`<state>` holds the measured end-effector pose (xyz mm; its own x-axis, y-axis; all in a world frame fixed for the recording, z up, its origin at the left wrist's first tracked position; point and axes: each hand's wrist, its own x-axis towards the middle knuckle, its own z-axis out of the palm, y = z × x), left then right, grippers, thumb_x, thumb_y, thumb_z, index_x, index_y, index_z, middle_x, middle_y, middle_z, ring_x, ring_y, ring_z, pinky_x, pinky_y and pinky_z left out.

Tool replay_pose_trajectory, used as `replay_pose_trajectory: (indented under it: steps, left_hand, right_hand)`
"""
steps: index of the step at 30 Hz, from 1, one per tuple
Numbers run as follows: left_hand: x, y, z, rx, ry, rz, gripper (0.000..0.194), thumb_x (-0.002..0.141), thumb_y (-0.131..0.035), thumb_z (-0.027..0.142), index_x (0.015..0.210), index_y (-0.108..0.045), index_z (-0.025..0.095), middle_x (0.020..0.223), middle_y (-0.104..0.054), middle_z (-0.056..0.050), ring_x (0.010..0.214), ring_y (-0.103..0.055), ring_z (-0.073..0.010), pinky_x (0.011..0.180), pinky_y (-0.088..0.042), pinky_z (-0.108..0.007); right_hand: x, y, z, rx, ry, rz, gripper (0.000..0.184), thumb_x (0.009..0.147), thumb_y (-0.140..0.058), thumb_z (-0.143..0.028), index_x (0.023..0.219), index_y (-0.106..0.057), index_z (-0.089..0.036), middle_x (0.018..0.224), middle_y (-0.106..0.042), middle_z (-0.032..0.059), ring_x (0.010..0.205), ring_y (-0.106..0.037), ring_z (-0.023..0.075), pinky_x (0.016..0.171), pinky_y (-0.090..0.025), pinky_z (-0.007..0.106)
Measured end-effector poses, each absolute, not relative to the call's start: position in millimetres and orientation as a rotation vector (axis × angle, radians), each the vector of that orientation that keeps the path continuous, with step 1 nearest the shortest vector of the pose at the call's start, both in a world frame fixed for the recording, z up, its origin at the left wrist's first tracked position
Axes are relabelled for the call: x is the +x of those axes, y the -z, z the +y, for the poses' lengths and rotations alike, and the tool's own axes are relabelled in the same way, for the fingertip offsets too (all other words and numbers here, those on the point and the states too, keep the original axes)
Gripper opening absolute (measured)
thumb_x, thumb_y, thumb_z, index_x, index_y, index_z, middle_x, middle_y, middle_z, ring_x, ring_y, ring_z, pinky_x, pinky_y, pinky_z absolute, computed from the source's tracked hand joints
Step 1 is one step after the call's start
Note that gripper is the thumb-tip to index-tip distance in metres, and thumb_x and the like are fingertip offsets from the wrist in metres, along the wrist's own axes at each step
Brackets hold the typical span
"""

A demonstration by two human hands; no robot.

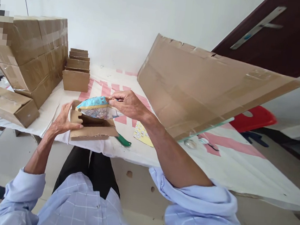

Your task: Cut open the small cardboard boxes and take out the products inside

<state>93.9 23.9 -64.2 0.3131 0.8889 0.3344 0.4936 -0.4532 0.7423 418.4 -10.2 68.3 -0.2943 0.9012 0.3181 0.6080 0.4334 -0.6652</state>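
My left hand (63, 121) grips the left end of a small open cardboard box (91, 134), its thumb over the near rim and its fingers along the far side. Over the box's opening, my right hand (129, 105) pinches one end of a blue, patterned plastic packet (94, 103). The packet lies tilted across the far side of the box, partly above it. By the box's right end a green curved object (123, 140) sticks out, its other end hidden. A yellow sheet with white spots (144, 134) lies partly behind my right forearm.
Taped cartons (36, 52) are stacked at the left, with a closed long box (10, 104) before them. Several open small boxes (75, 80) stand in a row behind. A large cardboard sheet (202, 89) leans at the right, near a red stool (255, 119). A person is partly visible far left.
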Motion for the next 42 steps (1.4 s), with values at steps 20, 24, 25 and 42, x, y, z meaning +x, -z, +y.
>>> replay_pose_trajectory:
  steps: [20, 24, 25, 42]
  left_hand:
    - [149.6, -30.8, 8.4, 1.486, -1.493, 0.977, 0.054, 0.076, -0.095, 0.067, 0.085, -0.069, 0.02, 0.071, -0.066, 0.001, 0.057, -0.059, -0.0124, 0.048, -0.052, -0.023]
    - [144.8, -39.3, 15.6, 1.516, -1.316, 0.827, 0.055, 0.076, -0.098, 0.064, 0.102, -0.076, 0.02, 0.095, -0.079, -0.004, 0.078, -0.074, -0.0157, 0.062, -0.062, -0.021]
    - [142.6, -39.0, 19.5, 1.507, -1.273, 0.806, 0.056, 0.075, -0.098, 0.063, 0.105, -0.077, 0.02, 0.1, -0.08, -0.005, 0.084, -0.076, -0.0172, 0.064, -0.063, -0.022]
    - [140.8, 14.4, 75.6, 1.152, -1.124, 1.141, 0.029, 0.087, -0.095, 0.03, 0.092, -0.072, 0.013, 0.083, -0.079, -0.004, 0.066, -0.074, -0.0134, 0.056, -0.064, -0.021]
  right_hand:
    - [405.5, -19.9, -11.1, -0.783, -1.147, -1.335, 0.073, 0.063, -0.101, -0.076, 0.111, -0.078, -0.025, 0.111, -0.082, 0.0046, 0.105, -0.076, 0.0248, 0.092, -0.065, 0.036]
    - [404.6, -17.6, 0.9, -0.864, -1.117, -1.193, 0.068, 0.063, -0.099, -0.077, 0.102, -0.078, -0.025, 0.103, -0.083, 0.005, 0.099, -0.078, 0.0279, 0.081, -0.068, 0.038]
    - [405.9, -17.0, 4.1, -0.889, -1.128, -1.171, 0.068, 0.063, -0.099, -0.076, 0.102, -0.078, -0.025, 0.102, -0.083, 0.0055, 0.098, -0.079, 0.0285, 0.077, -0.068, 0.038]
    - [391.0, 23.7, 43.9, -1.129, -1.335, -0.9, 0.027, 0.091, -0.09, -0.042, 0.091, -0.076, -0.019, 0.088, -0.082, 0.0051, 0.08, -0.077, 0.019, 0.069, -0.067, 0.029]
